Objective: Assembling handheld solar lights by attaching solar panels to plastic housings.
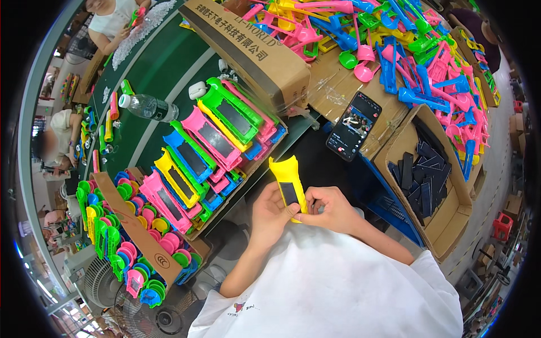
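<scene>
Over my lap, both hands hold a yellow plastic shell with a dark rectangular panel on its face. My left hand wraps the left side, its thumb at the panel's lower end. Against the lower right edge, the fingers of my right hand are curled and pinching; whether they also hold something small is hidden. Left of my hands, green, pink, blue and yellow shells with similar dark panels lie in stacked rows. At right, an open cardboard box contains loose dark strips.
A lit phone lies between the stacks and the box. Colourful plastic parts are heaped at far right. A water bottle lies on the green table. A cardboard carton stands ahead; fans are at lower left. Other people work beyond.
</scene>
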Tool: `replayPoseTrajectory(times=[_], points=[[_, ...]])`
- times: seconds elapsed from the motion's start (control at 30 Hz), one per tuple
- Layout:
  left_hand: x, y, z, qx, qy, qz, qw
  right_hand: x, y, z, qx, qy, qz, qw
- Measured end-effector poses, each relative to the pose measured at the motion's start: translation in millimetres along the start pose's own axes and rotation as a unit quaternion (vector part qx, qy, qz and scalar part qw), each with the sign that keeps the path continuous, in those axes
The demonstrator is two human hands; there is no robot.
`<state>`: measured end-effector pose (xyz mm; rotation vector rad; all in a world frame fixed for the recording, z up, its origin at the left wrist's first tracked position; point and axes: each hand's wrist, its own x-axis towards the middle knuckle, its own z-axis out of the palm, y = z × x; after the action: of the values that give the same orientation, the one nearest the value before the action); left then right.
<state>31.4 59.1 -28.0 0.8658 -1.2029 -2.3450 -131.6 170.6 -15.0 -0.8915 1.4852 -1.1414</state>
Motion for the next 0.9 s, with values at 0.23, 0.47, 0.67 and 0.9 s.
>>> replayPoseTrajectory(times=[0.23,0.47,0.67,0.9], points=[[-9.5,10.7,6.1,0.018,0.062,0.071,0.995,9.1,-9.6,11.1,-0.001,0.019,-0.067,0.998],[-15.1,50.7,-21.5,0.372,0.197,0.243,0.874,61.6,-78.3,13.5,-0.123,0.037,-0.173,0.977],[-12.2,112.4,-36.9,0.569,0.263,0.355,0.693,149.4,-99.5,57.9,-0.363,0.106,-0.313,0.871],[23.7,157.8,-72.1,0.667,0.237,0.319,0.63,172.8,-81.7,85.0,-0.471,0.103,-0.277,0.831]])
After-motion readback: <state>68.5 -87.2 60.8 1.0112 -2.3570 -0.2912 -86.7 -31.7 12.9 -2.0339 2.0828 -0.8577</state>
